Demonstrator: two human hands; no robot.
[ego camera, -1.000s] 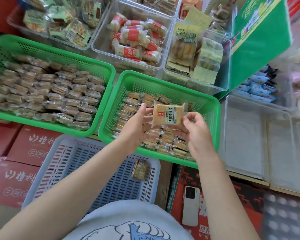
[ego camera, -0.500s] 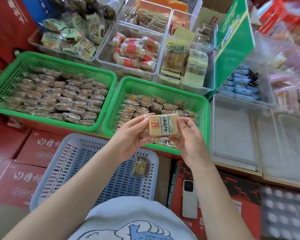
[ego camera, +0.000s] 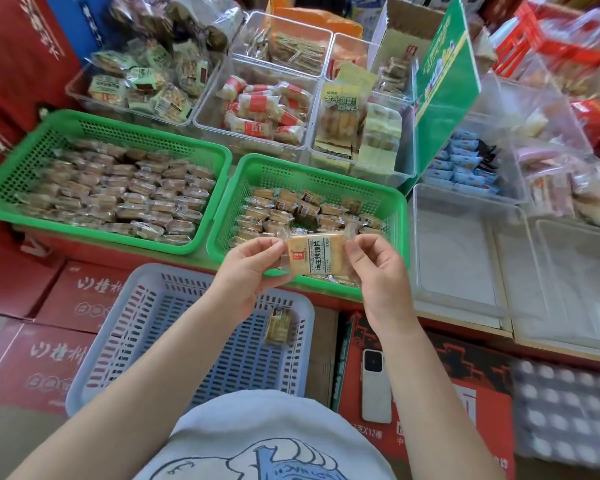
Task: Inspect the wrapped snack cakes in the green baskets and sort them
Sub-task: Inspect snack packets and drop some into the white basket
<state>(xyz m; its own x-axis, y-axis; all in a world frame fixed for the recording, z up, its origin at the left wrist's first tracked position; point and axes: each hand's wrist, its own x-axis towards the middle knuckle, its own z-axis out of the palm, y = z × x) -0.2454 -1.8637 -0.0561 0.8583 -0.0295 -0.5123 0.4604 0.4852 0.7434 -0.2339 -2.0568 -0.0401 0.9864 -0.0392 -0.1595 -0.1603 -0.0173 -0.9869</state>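
A wrapped cake (ego camera: 315,255) is held up by both hands over the near edge of the right green basket (ego camera: 400,216), its label facing the camera. Its left wrapper end is pinched in the grip of the left hand (ego camera: 248,271), thumb and fingers curled on it; its right end is pinched likewise by the right hand (ego camera: 378,271). More wrapped cakes are seen in that basket, and the left green basket (ego camera: 84,123) is packed with them. One cake (ego camera: 278,325) lies alone in the blue basket (ego camera: 146,323) below the hands. A phone (ego camera: 376,386) rests on a red box (ego camera: 426,403) to the right.
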